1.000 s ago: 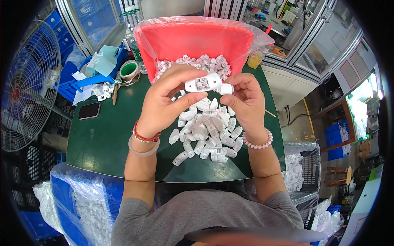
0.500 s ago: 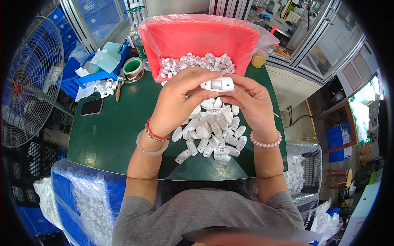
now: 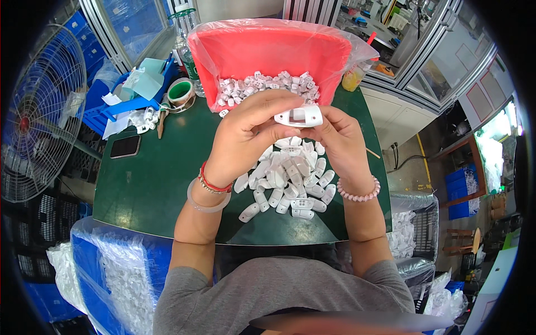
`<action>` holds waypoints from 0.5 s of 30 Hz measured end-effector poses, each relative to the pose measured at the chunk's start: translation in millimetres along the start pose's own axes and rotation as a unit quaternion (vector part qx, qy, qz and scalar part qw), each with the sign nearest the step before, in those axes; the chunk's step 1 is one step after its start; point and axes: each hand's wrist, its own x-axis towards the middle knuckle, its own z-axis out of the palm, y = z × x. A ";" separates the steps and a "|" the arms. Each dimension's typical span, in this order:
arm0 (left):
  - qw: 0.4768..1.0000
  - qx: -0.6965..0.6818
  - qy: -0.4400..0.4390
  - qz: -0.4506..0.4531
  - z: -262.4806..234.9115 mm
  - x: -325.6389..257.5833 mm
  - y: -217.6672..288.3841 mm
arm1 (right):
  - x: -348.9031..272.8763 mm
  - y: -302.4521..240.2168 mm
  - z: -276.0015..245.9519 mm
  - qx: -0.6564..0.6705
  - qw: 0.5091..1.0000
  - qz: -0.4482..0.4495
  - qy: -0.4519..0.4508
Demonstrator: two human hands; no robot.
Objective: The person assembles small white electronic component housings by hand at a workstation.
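Both hands hold one small white plastic housing [image 3: 299,115], raised above the table with its rectangular window facing up. My left hand [image 3: 245,131] pinches its left end between thumb and fingers. On its right end, my right hand [image 3: 343,139] grips with thumb and fingers closed. Below the hands a loose pile of similar white housings [image 3: 287,173] lies on the green table [image 3: 162,190]. Past the hands stands a red bin [image 3: 273,50] lined with clear plastic, with many small white parts [image 3: 268,82] at its bottom.
At the left are a phone [image 3: 125,146], a green-and-white tape roll [image 3: 181,91], a blue basket [image 3: 134,100] and a fan [image 3: 42,117]. A bottle [image 3: 187,56] stands beside the bin. Plastic-lined crates [image 3: 120,268] flank the table's near edge.
The white housing has shifted slightly right and tilted, and its window now looks darker. My right fingers have curled in closer around its right end.
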 end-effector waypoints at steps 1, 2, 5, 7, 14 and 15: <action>1.000 0.000 0.000 0.000 1.6 0.2 -0.2 | -0.1 0.1 0.9 0.008 1.000 -0.008 0.014; 1.000 0.013 0.013 0.004 3.2 0.2 -0.3 | -0.3 -0.6 2.2 0.008 1.000 -0.008 0.014; 0.999 0.033 0.021 0.010 1.8 0.5 -1.3 | -0.9 -3.4 4.9 -0.015 0.999 -0.042 0.024; 0.999 0.039 0.016 0.012 0.3 0.1 -0.7 | -1.0 -3.9 5.3 -0.044 0.998 -0.045 0.015; 0.996 0.086 0.002 -0.024 -3.2 0.2 2.9 | -1.2 -8.5 4.2 -0.072 0.995 -0.060 -0.028; 0.996 0.090 0.003 -0.017 -3.7 0.4 2.4 | -1.0 -8.2 4.0 -0.038 0.997 -0.060 -0.033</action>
